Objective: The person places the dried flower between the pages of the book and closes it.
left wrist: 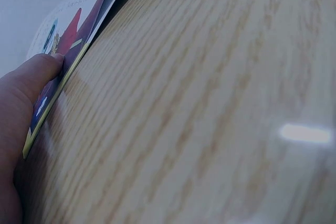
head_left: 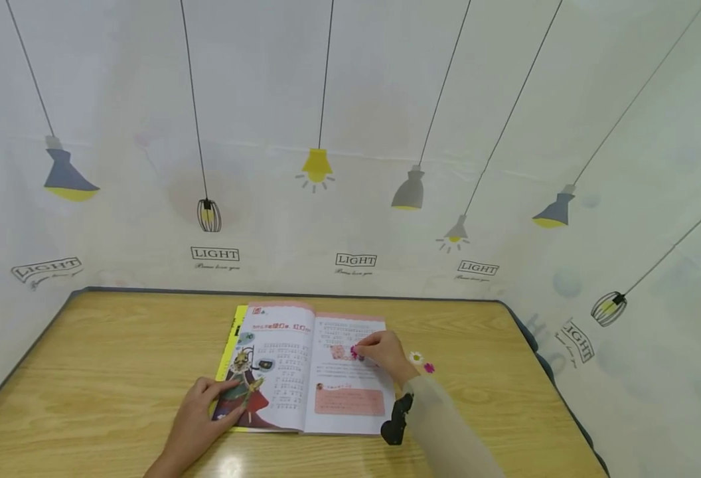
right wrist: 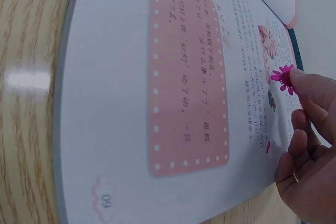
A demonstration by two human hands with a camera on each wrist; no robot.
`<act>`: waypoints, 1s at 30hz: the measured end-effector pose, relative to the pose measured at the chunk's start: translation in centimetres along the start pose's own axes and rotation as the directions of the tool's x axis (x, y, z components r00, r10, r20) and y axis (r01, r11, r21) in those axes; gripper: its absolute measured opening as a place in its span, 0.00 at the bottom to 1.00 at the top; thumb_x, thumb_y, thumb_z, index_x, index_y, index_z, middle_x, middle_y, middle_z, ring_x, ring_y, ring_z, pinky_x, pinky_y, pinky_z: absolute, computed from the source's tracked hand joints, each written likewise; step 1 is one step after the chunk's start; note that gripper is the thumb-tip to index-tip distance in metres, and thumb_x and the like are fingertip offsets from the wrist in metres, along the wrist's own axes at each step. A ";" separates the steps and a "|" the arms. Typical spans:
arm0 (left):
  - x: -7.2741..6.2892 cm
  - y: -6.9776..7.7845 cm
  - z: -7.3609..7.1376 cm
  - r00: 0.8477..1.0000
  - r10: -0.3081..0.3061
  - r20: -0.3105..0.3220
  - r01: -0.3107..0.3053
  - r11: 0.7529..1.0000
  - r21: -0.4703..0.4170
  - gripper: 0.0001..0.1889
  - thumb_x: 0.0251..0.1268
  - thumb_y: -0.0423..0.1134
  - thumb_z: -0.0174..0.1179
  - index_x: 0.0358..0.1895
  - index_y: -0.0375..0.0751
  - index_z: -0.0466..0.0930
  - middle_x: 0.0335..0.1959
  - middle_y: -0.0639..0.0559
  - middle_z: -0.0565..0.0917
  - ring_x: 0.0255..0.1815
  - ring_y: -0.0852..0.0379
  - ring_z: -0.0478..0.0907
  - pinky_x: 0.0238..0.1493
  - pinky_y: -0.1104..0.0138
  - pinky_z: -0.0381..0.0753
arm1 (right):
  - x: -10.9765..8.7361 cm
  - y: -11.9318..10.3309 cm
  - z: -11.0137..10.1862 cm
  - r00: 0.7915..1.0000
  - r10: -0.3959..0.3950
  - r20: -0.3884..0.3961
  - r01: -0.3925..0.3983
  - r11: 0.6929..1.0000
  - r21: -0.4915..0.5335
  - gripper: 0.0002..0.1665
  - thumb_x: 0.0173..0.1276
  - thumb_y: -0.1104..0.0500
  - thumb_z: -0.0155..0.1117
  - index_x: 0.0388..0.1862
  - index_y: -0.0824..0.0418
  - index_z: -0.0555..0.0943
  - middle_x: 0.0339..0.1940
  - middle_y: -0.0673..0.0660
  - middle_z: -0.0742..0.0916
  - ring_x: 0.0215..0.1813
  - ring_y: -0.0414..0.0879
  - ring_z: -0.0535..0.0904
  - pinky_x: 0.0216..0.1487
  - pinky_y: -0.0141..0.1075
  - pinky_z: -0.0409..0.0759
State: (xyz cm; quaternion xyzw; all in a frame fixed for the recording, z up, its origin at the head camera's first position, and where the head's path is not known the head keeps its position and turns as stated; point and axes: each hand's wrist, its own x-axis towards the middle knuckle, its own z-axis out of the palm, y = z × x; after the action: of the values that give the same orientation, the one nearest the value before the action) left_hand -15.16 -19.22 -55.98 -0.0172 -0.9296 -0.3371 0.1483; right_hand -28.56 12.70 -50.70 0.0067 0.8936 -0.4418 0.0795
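Note:
An illustrated book lies spread on the wooden table, with a thicker stack of pages on a yellow-edged cover. My left hand rests on the lower left page, over the picture of a figure in a red robe; its thumb presses near the page's edge. Above the right page, my right hand pinches a small magenta flower between thumb and forefinger. The other fingers are curled in toward the palm. Right of the book lie a white flower with a yellow centre and another magenta flower.
The wooden table runs back to a pale wall covering printed with hanging lamps. A black strap or device is on the right wrist. A light glare shows on the table near the front.

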 end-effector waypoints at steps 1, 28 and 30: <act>0.0 0.0 0.0 1.000 0.001 -0.001 -0.001 1.000 -0.002 0.23 0.45 0.49 0.71 0.47 0.45 0.82 0.35 0.52 0.68 0.34 0.57 0.65 0.36 0.60 0.67 | 0.1 0.1 0.1 1.000 0.003 -0.004 -0.003 1.000 0.000 0.09 0.53 0.60 0.71 0.29 0.65 0.85 0.26 0.52 0.84 0.27 0.41 0.72 0.27 0.32 0.70; -0.1 -0.1 0.1 1.000 -0.002 -0.007 0.002 1.000 0.001 0.22 0.44 0.46 0.72 0.46 0.45 0.82 0.35 0.52 0.68 0.35 0.56 0.65 0.37 0.59 0.67 | -0.2 0.6 1.6 0.993 0.051 -0.105 -0.050 0.999 0.009 0.04 0.55 0.61 0.69 0.27 0.61 0.83 0.26 0.52 0.81 0.30 0.45 0.73 0.33 0.36 0.72; -0.1 -0.1 0.1 1.000 -0.007 -0.002 0.007 1.000 0.004 0.22 0.44 0.46 0.72 0.46 0.44 0.82 0.35 0.52 0.68 0.35 0.56 0.65 0.37 0.59 0.67 | -0.3 0.5 1.6 0.993 0.043 -0.107 -0.042 0.999 0.008 0.04 0.55 0.62 0.69 0.28 0.61 0.83 0.27 0.53 0.81 0.30 0.44 0.73 0.33 0.35 0.72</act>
State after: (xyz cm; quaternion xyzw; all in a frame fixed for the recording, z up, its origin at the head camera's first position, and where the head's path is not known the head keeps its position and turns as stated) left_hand -15.15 -19.21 -56.15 -0.0133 -0.9301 -0.3358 0.1482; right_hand -28.02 11.75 -52.05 0.0497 0.8950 -0.4414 0.0406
